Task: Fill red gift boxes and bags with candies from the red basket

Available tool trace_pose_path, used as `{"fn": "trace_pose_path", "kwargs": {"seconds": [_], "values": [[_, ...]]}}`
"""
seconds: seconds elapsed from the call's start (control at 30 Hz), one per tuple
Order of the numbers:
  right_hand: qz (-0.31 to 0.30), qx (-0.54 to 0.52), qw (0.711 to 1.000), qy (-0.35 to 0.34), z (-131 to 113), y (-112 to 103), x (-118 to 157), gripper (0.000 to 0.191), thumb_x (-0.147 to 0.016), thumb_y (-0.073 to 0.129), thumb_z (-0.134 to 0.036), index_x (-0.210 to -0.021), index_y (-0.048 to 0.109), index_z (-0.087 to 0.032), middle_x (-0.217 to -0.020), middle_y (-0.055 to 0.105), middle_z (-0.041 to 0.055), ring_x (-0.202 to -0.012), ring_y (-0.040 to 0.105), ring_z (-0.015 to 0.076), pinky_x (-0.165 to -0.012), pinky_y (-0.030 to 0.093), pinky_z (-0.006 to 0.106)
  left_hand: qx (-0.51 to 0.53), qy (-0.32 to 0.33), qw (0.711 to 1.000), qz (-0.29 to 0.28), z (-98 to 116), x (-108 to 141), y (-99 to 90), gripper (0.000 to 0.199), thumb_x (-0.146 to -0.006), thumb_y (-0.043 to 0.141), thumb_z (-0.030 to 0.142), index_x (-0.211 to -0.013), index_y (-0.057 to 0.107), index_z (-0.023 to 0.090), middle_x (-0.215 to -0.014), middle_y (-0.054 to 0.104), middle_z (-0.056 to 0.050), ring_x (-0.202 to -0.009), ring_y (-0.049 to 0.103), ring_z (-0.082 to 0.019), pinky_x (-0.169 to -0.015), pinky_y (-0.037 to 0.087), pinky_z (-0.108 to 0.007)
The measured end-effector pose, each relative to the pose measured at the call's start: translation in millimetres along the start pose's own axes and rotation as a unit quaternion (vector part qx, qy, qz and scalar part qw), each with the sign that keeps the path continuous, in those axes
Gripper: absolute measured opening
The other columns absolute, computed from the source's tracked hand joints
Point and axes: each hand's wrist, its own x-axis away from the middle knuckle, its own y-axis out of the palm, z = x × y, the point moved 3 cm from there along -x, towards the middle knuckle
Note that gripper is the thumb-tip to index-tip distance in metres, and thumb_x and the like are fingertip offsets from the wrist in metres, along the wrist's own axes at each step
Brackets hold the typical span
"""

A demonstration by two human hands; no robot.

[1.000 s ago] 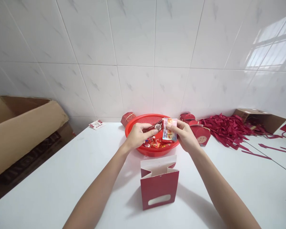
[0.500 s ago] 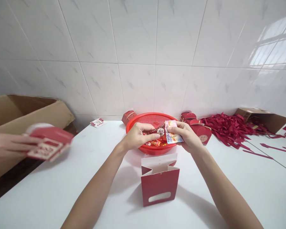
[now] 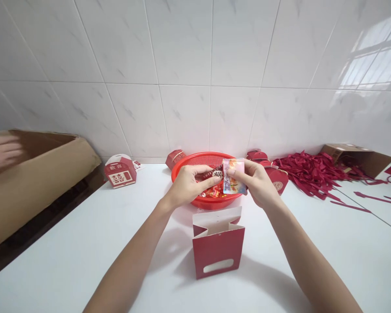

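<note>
Over the red plastic basket [image 3: 211, 204], my left hand [image 3: 190, 184] pinches a dark red wrapped candy [image 3: 217, 173] with pale lettering. My right hand [image 3: 259, 180] is closed on a small pastel pink and blue packet [image 3: 233, 176], held beside the candy and overlapping its edge. Below them the basket holds several red-wrapped candies [image 3: 215, 191]. Nearer to me stands a red paper box [image 3: 217, 252], upright, its top open and its white inner flap raised at the back. An oval cut-out shows low on its front.
A large cardboard box [image 3: 45, 187] stands at left, a co-worker's hand [image 3: 3, 152] over it. A red and white gift box [image 3: 120, 171] sits near its corner. Behind the basket are red boxes [image 3: 276, 178]; to the right lie a red ribbon heap [image 3: 308, 174] and a small carton [image 3: 358, 158].
The co-worker's hand has set the red and white gift box down by the wall and moved back over the cardboard box. My hands stay nearly in place; the pastel packet has turned more upright.
</note>
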Motion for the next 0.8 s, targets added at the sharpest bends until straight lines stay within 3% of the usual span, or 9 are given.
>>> {"fn": "trace_pose_path", "kwargs": {"seconds": [0.13, 0.37, 0.47, 0.57, 0.7, 0.8], "values": [[-0.014, -0.005, 1.000, -0.010, -5, 1, 4, 0.032, -0.072, 0.082, -0.044, -0.090, 0.075, -0.018, -0.084, 0.074, 0.0059, -0.074, 0.068, 0.0204, -0.062, 0.055, 0.029, -0.047, 0.027, 0.999, 0.001, 5, 3, -0.7, 0.028, -0.083, 0.071, 0.045, -0.076, 0.075, 0.018, -0.068, 0.068, -0.002, -0.064, 0.060, -0.016, -0.058, 0.049, -0.024], [-0.033, -0.025, 0.999, 0.014, -7, -1, 6, 0.030, -0.069, 0.084, -0.041, -0.087, 0.076, -0.018, -0.077, 0.073, 0.0049, -0.070, 0.069, 0.0204, -0.060, 0.055, 0.028, -0.078, 0.065, 0.995, -0.015, 12, 6, 2.3, 0.028, -0.086, 0.069, 0.041, -0.071, 0.073, 0.019, -0.067, 0.067, -0.002, -0.064, 0.060, -0.016, -0.061, 0.048, -0.026], [-0.026, -0.020, 0.999, 0.011, -11, -5, 7, 0.029, -0.070, 0.083, -0.041, -0.086, 0.076, -0.018, -0.076, 0.073, 0.0051, -0.068, 0.068, 0.0200, -0.058, 0.054, 0.029, -0.060, 0.050, 0.997, -0.017, 16, 9, 0.0, 0.021, -0.083, 0.072, 0.039, -0.093, 0.076, 0.021, -0.087, 0.073, -0.004, -0.079, 0.066, -0.020, -0.070, 0.052, -0.027], [-0.005, -0.002, 1.000, 0.003, -19, -13, 10, 0.031, -0.068, 0.085, -0.042, -0.085, 0.076, -0.018, -0.077, 0.073, 0.0062, -0.065, 0.067, 0.0199, -0.055, 0.053, 0.029, -0.042, 0.031, 0.999, -0.014, 24, 15, -9.5, 0.037, -0.076, 0.080, 0.038, -0.109, 0.073, 0.024, -0.106, 0.072, -0.005, -0.092, 0.068, -0.023, -0.079, 0.054, -0.028], [0.005, -0.001, 1.000, -0.004, -31, -23, 14, 0.028, -0.066, 0.086, -0.040, -0.083, 0.076, -0.019, -0.076, 0.073, 0.0059, -0.067, 0.068, 0.0205, -0.055, 0.053, 0.029, -0.079, 0.026, 0.992, -0.100, 39, 27, -20.9, 0.010, -0.080, 0.076, 0.033, -0.079, 0.076, 0.024, -0.096, 0.072, -0.005, -0.087, 0.067, -0.022, -0.077, 0.053, -0.027], [-0.006, 0.005, 1.000, -0.007, -36, -26, 17, 0.027, -0.066, 0.086, -0.038, -0.082, 0.076, -0.019, -0.076, 0.073, 0.0054, -0.067, 0.068, 0.0202, -0.055, 0.054, 0.029, -0.122, 0.030, 0.974, -0.187, 48, 36, -22.4, 0.015, -0.085, 0.070, 0.031, -0.073, 0.077, 0.025, -0.096, 0.071, -0.005, -0.087, 0.067, -0.022, -0.076, 0.051, -0.026]]}}
